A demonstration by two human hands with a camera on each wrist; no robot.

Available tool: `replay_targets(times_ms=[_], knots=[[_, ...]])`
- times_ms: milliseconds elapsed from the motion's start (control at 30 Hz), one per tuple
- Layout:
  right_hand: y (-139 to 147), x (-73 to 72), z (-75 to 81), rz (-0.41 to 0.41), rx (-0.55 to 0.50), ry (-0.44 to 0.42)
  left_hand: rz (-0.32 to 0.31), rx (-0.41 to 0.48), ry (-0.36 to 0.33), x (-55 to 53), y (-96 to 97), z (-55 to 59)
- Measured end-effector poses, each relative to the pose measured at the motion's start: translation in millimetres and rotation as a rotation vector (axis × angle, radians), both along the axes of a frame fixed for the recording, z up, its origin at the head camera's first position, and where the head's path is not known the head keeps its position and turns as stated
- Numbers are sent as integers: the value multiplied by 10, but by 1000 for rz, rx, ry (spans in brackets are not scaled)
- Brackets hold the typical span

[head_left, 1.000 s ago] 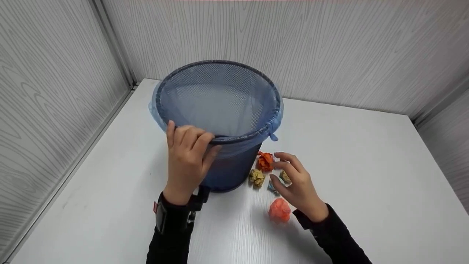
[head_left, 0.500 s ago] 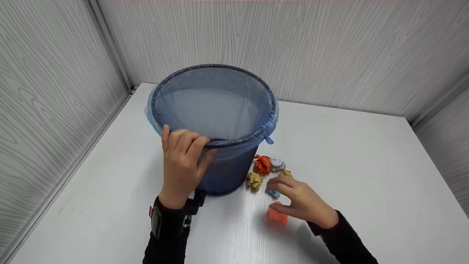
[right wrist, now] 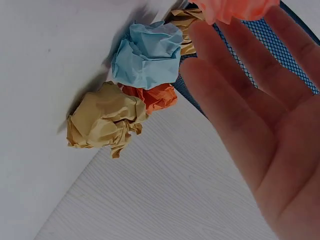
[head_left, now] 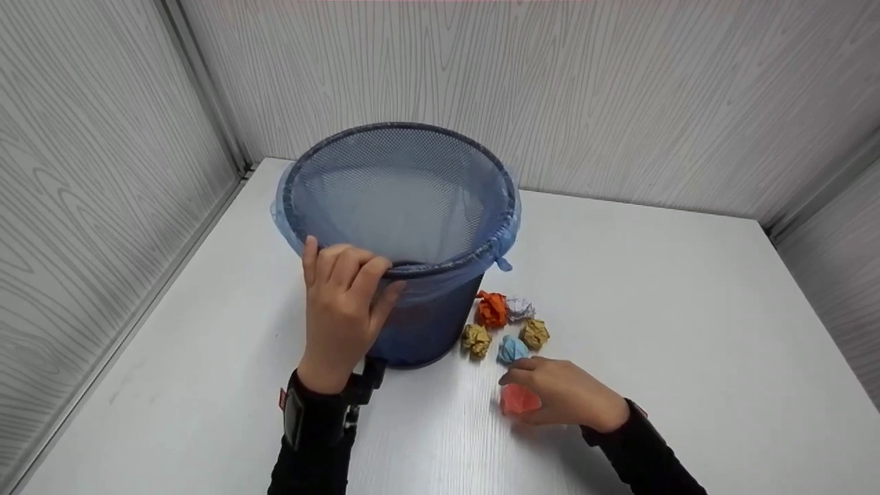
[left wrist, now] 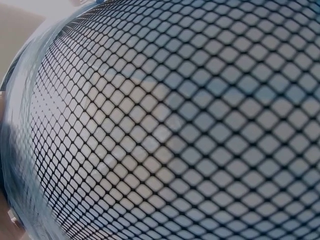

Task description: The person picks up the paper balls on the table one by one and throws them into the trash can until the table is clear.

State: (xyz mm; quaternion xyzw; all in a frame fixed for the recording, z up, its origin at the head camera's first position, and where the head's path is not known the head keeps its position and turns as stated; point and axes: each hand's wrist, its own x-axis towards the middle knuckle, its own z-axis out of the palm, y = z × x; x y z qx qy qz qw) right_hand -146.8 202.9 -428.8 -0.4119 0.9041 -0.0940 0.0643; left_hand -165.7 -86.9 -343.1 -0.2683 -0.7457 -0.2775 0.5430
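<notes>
My left hand (head_left: 342, 309) grips the near rim of a dark mesh wastebasket (head_left: 426, 320) lined with a thin blue bin bag (head_left: 454, 278). Its fingers go over the rim, with the thumb outside. Mesh seen close up fills most of the left wrist view. To the right of the basket, my right hand (head_left: 567, 393) has its fingers and thumb around a pink crumpled paper ball (head_left: 519, 399) low at the tabletop. In the right wrist view that ball shows against the fingertips at the top edge; the thumb is out of that view.
By the basket's right side lie an orange paper ball (head_left: 492, 310), a white paper ball (head_left: 520, 309), a light blue paper ball (head_left: 512, 350) and two tan paper balls, one nearer the basket (head_left: 476, 341). White wood-grain panels (head_left: 619, 89) wall the white table.
My right hand has come down toward me from over the other paper balls to the pink one, and its fingers have drawn closer around it. The left hand keeps its grip on the rim.
</notes>
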Motion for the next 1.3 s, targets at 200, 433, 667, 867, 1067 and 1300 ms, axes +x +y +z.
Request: replay_targets(times_ms=[200,433,667,867,1067,1300], knots=[[-10,-16,-57,-6,48,-53,-2,-1,-7,6,2,-7],[-22,-26,-121,-22,66,-92,-4,-4,-12,7,6,-12],[-44,-26,-131,-37,74,-106,-4,-10,-14,5,7,-8],[-56,-24,-107,-32,72,-111,1,-11,-17,7,-2,-8],[-79,-18,-57,-25,50,-112,2,-12,-17,3,-5,0],[-80,-22,30,14,-45,-31,0,-9,-10,-11,-1,2]])
